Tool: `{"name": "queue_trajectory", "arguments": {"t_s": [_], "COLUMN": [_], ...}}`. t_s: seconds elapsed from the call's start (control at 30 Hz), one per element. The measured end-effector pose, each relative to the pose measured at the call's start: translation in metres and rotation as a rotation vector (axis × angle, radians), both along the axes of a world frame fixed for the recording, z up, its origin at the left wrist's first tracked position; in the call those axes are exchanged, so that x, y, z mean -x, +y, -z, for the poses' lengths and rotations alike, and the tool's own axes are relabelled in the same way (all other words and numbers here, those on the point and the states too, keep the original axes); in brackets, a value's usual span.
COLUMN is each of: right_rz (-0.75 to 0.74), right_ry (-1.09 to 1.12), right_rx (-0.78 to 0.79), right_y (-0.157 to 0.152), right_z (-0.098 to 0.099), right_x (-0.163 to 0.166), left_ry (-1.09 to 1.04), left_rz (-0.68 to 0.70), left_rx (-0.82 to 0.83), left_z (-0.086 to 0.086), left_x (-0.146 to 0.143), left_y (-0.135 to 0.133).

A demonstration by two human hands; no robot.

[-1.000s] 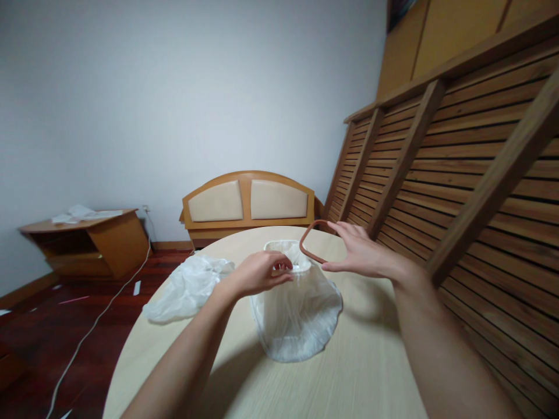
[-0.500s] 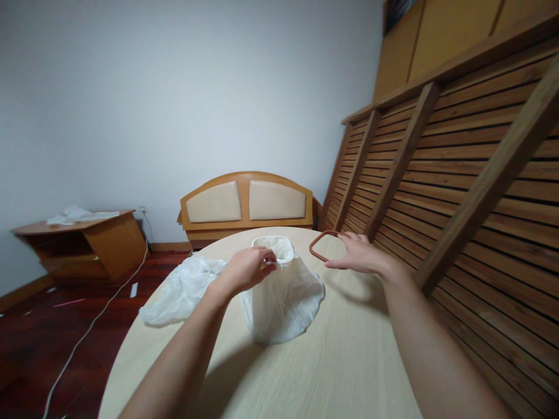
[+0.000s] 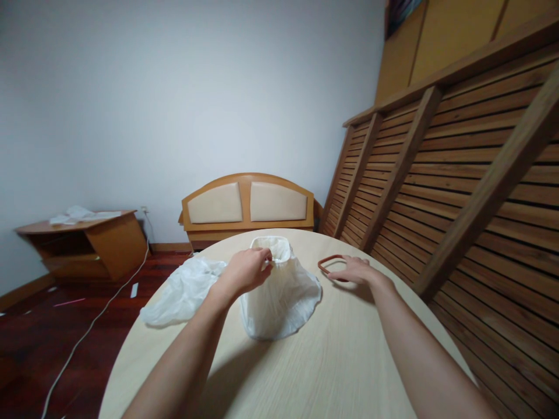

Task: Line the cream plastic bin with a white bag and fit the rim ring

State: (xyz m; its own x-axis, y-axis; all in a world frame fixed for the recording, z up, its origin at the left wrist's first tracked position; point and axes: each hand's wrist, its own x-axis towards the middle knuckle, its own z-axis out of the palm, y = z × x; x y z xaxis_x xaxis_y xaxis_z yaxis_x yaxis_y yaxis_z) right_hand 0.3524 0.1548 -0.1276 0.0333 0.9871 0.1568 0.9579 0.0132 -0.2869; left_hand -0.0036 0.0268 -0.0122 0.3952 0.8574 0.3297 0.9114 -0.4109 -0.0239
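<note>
A small bin (image 3: 262, 297) stands on the round table, with a thin white plastic bag (image 3: 301, 291) draped over its rim and spread around its base. My left hand (image 3: 251, 270) is at the near left of the rim, thumb and fingers pinched on the bag's edge. To the right, my right hand (image 3: 353, 270) grips a brown rounded-square ring (image 3: 325, 260) by its right side, low over the tabletop. Whether the ring touches the table I cannot tell. Another crumpled white plastic bag (image 3: 186, 291) lies left of the bin, partly behind my left forearm.
The pale round table (image 3: 332, 361) carries these things. Behind it stands a padded headboard (image 3: 248, 201). A slatted wooden bed frame (image 3: 406, 174) leans along the right. At left are a low cabinet (image 3: 116, 244) and a white cable (image 3: 94, 320) on the dark red floor.
My right hand has lowered the brown ring toward the table, tipping it flatter. My left hand stays at the bin's rim, hardly moved.
</note>
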Motion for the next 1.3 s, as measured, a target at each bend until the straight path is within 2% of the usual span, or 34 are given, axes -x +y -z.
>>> {"name": "queue_trajectory", "arguments": {"t_s": [0.17, 0.4, 0.53, 0.6, 0.73, 0.8, 0.9, 1.03, 1.3], "right_rz": [0.061, 0.138, 0.135, 0.029, -0.320, -0.402, -0.430, -0.343, 0.073], "right_ry": [0.017, 0.065, 0.079, 0.082, 0.071, 0.062, 0.058, 0.055, 0.005], "right_rx": [0.055, 0.015, -0.033, -0.127, -0.282, -0.281, -0.273, -0.251, -0.194], "right_y": [-0.003, -0.012, -0.012, -0.013, -0.016, -0.017, -0.018, -0.020, -0.023], "right_z": [0.013, 0.039, 0.044, 0.041, 0.033, 0.031, 0.029, 0.028, 0.023], "right_x": [0.006, 0.021, 0.023, 0.024, 0.031, 0.036, 0.039, 0.031, 0.003], "left_ry": [-0.010, -0.019, -0.025, -0.027, -0.029, -0.026, -0.021, -0.021, -0.030], "left_rz": [0.019, 0.029, 0.033, 0.030, 0.025, 0.021, 0.021, 0.029, 0.028], "left_rx": [-0.002, -0.005, -0.013, -0.007, 0.001, 0.002, 0.001, -0.006, 0.007], "left_z": [0.000, -0.001, -0.001, -0.001, -0.002, -0.002, -0.002, -0.002, -0.001], "left_x": [0.000, 0.001, 0.000, 0.000, -0.001, -0.001, -0.001, -0.001, -0.002], "left_y": [0.000, -0.001, -0.001, -0.001, -0.002, -0.003, -0.003, -0.002, -0.002]}}
